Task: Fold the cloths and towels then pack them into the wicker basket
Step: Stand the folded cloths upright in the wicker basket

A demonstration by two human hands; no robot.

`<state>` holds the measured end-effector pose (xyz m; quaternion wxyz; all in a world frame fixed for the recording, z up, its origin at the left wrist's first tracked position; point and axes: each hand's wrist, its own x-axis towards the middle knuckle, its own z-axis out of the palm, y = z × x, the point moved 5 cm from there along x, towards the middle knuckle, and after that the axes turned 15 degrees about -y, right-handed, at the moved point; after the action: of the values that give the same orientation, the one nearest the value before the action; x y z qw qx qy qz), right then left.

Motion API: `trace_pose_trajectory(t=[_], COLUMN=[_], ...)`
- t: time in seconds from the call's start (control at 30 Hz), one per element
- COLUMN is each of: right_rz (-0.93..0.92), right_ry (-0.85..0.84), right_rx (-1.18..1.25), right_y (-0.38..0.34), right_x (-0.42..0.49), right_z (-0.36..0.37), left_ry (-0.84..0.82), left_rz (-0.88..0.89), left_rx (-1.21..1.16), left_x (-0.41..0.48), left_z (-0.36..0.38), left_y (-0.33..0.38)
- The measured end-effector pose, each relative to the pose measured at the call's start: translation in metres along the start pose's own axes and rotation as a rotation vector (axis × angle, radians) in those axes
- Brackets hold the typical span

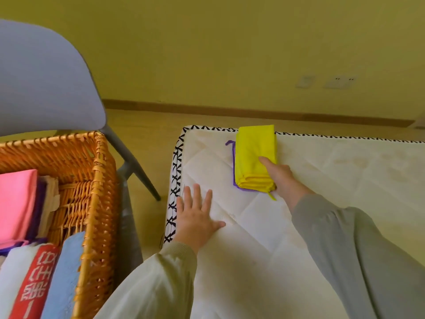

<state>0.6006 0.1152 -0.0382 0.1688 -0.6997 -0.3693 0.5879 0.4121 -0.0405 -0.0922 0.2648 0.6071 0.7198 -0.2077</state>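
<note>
The right grip (279,177) pinches the folded yellow cloth (254,153) on the mattress (333,185); the left grip (195,217) lies flat nearer, fingers wide.

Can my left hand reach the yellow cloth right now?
Probably yes: only bare mattress lies between the left hand and the yellow cloth, and the right hand holds just its right edge.

The right hand (279,178) grips the folded yellow cloth (254,155) on the mattress (322,180); the left hand (195,217) rests flat beside the wicker basket (96,180).
</note>
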Motion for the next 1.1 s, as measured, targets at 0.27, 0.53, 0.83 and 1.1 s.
trace_pose_trajectory(t=[0.27,0.53,0.83,1.1], right_rz=[0.004,-0.024,0.014,-0.192], right_ry=[-0.368,-0.432,-0.689,-0.787], right_rx=[0.103,0.375,0.395,0.116], right_y=[0.0,0.045,0.063,0.008], right_x=[0.015,-0.019,-0.1,-0.168], right_z=[0.011,0.048,0.071,0.094], left_ry=[-0.038,-0.141,-0.423,-0.159], left_rz=[-0.013,0.082,0.185,0.418], left_rx=[0.033,-0.12,-1.828,-1.788], left_x=[0.006,0.013,-0.05,-0.115], left_z=[0.007,-0.008,-0.028,-0.096], left_y=[-0.001,-0.008,-0.034,-0.058])
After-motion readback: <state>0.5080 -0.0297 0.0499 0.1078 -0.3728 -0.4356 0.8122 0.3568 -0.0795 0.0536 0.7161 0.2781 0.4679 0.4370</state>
